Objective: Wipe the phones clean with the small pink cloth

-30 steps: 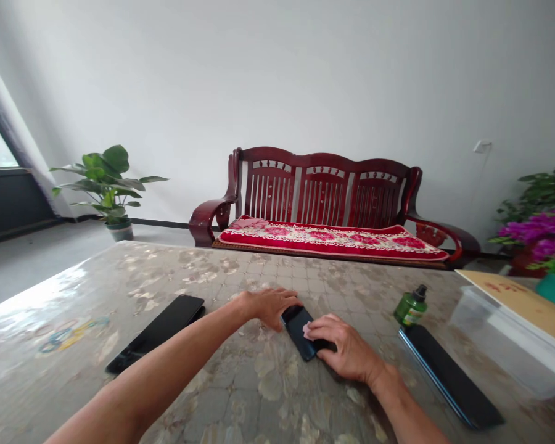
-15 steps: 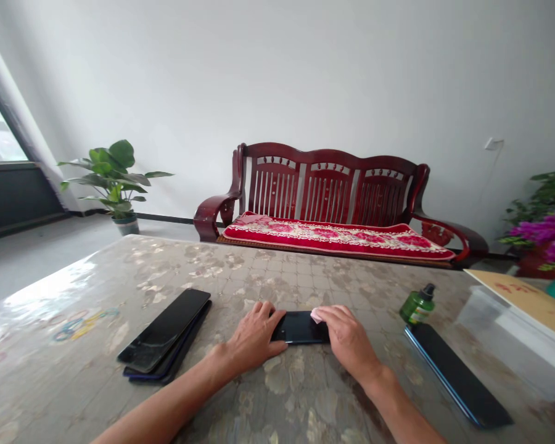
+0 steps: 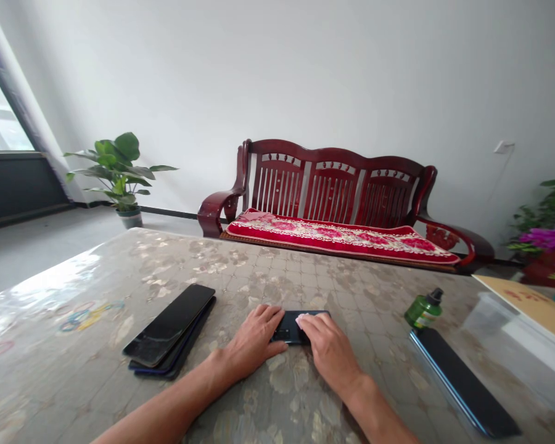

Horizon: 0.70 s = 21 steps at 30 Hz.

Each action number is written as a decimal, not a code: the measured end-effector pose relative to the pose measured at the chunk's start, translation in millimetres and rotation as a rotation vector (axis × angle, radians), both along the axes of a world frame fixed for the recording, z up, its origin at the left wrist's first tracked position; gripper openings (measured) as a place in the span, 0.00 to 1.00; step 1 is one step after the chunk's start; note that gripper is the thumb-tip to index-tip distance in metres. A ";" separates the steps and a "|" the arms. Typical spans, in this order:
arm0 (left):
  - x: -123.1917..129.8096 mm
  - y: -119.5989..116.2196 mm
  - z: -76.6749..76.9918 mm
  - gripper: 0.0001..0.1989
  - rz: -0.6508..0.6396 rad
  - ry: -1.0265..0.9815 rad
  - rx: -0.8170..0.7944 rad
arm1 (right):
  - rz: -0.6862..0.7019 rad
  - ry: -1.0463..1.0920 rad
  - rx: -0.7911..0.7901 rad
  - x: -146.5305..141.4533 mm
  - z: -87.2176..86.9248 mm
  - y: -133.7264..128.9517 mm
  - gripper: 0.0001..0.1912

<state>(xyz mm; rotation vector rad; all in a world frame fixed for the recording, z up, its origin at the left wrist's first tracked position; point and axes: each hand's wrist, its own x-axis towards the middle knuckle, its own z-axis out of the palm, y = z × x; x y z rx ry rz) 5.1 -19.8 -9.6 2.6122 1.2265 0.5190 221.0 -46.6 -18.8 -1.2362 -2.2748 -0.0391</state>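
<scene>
A dark smartphone lies flat on the table in front of me, its long side running left to right. My left hand grips its left end, thumb along the near edge and fingers at the far edge. Bent fingers of my right hand pinch a small pale pink wipe and press it on the phone's upper face. That hand covers much of the phone's right part. Left of my hands rests a stack of dark phones; to the right lies another stack of phones.
A green bottle with a black top stands behind the right stack. Beside it is a clear plastic box with a tan board on top. Coloured rubber bands lie at left. Beyond the patterned table stands a wooden bench.
My right hand has slid left along the phone with the wipe, toward the middle. My left hand keeps its grip. The view has shifted slightly.
</scene>
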 end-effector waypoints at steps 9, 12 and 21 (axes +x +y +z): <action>11.8 -2.5 5.9 0.29 0.093 0.177 0.009 | -0.164 -0.034 0.025 15.9 -5.5 8.1 0.23; 13.8 -2.6 4.3 0.30 0.095 0.226 0.037 | -0.129 -0.050 0.010 3.7 -6.7 7.5 0.24; 15.7 0.1 -17.7 0.33 0.073 0.286 0.119 | -0.132 -0.035 0.029 7.7 -8.6 9.4 0.23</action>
